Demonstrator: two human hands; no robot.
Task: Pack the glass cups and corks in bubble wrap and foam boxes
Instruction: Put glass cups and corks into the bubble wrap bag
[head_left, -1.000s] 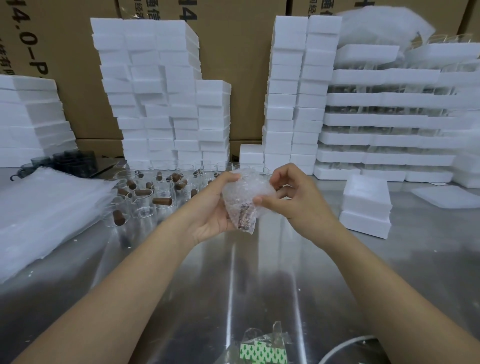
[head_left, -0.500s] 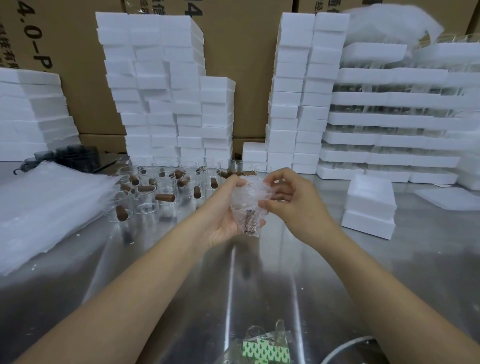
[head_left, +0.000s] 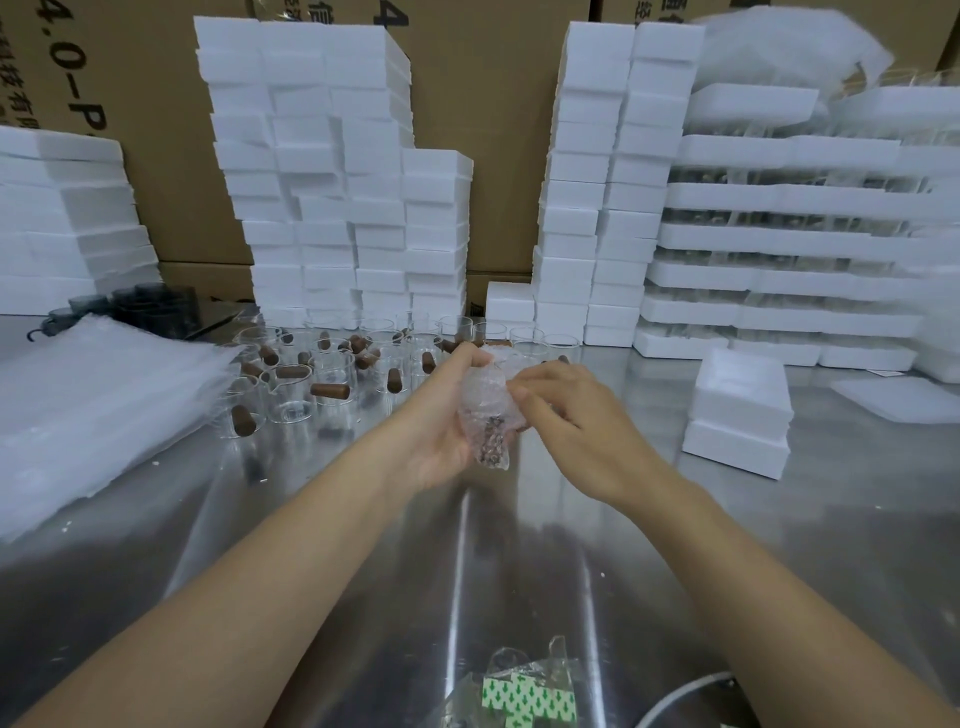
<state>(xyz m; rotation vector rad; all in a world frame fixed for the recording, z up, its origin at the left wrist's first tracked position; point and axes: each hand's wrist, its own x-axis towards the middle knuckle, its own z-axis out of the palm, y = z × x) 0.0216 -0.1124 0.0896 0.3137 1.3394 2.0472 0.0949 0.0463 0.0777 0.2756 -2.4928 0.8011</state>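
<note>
Above the middle of the steel table, my left hand (head_left: 441, 415) cups a bubble-wrap bundle (head_left: 485, 410) with a brown cork showing at its lower end. My right hand (head_left: 576, 421) pinches the wrap's right side with thumb and fingers. Behind the hands stand several clear glass cups (head_left: 332, 384) with brown corks (head_left: 329, 391) in and among them. A small stack of white foam boxes (head_left: 737, 410) sits to the right of my right hand.
A pile of bubble-wrap sheets (head_left: 93, 410) lies at the left. Tall stacks of foam boxes (head_left: 332, 171) and foam trays (head_left: 779, 234) line the back before cardboard cartons. A plastic bag with green-printed stickers (head_left: 524, 696) lies at the near edge. Dark cups (head_left: 156, 306) stand back left.
Both hands have moved the bundle slightly lower and folded the wrap tighter round it; my right hand's fingers have shifted over the wrap's right side.
</note>
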